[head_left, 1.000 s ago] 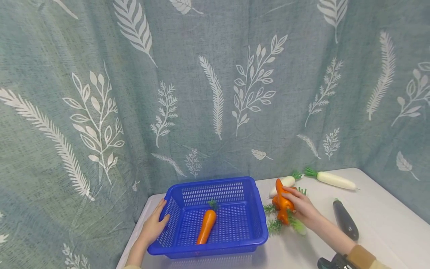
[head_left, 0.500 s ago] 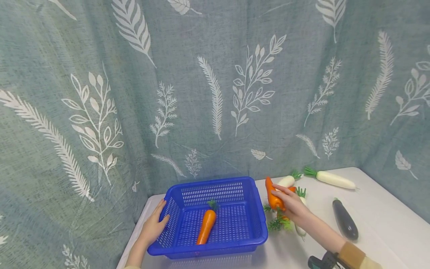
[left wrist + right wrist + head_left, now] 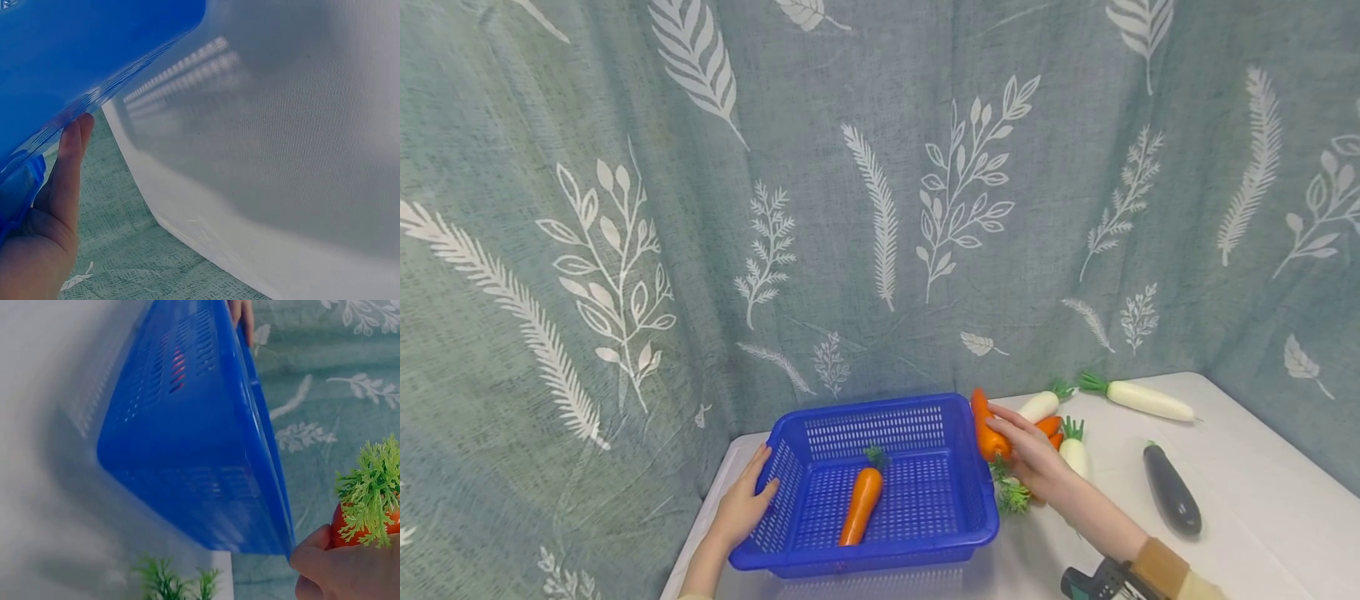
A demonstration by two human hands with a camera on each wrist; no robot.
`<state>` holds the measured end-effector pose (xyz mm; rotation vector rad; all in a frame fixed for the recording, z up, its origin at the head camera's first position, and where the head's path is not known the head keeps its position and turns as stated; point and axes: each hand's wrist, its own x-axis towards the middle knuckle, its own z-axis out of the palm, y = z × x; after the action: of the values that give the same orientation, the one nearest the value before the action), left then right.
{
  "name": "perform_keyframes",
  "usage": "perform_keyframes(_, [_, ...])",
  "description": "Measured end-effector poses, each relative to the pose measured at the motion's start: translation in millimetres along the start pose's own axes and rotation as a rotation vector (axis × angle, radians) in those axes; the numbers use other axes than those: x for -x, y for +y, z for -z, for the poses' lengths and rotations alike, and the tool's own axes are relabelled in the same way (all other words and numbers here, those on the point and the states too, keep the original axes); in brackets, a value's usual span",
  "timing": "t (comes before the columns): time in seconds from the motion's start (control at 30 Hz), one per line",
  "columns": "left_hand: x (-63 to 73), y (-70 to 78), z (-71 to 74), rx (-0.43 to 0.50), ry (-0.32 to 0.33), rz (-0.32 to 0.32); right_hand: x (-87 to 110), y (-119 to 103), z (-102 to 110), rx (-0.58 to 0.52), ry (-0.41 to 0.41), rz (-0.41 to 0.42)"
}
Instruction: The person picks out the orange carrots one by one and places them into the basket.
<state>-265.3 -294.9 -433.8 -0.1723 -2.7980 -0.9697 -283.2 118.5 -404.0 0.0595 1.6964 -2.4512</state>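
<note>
My left hand (image 3: 741, 507) grips the left rim of the blue plastic basket (image 3: 865, 557), thumb over the inner side and fingers along the outside. In the left wrist view, its fingers (image 3: 67, 165) lie against the blue wall. One orange carrot (image 3: 861, 506) with a green top lies inside the basket. My right hand (image 3: 1033, 454) holds another carrot (image 3: 988, 429), tip upward and leafy end (image 3: 375, 487) down, right beside the basket's right rim. Further carrots (image 3: 1051, 427) and a white radish (image 3: 1075, 457) are partly hidden behind the right hand.
Behind the right hand lies a white radish (image 3: 1040, 406). A longer white radish (image 3: 1150, 402) rests at the back right, and a dark eggplant (image 3: 1172, 492) lies nearer on the white table (image 3: 1247, 467). A patterned green curtain (image 3: 1030, 208) hangs behind.
My right hand has carried its carrot left from above the pile of vegetables to the basket's right rim, uncovering a white radish behind. The left hand and basket have stayed put.
</note>
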Motion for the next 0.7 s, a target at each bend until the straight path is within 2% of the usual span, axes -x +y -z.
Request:
perform_keyframes(0.33, [-0.9, -1.2, -0.2, 0.006, 0.0, -0.009, -0.7, 6, -23, -0.003, -0.027, -0.004])
perform_keyframes(0.7, [2.1, 1.4, 1.4, 0.018, -0.012, 0.005, -2.9, 20, -49, -0.042, -0.01, -0.009])
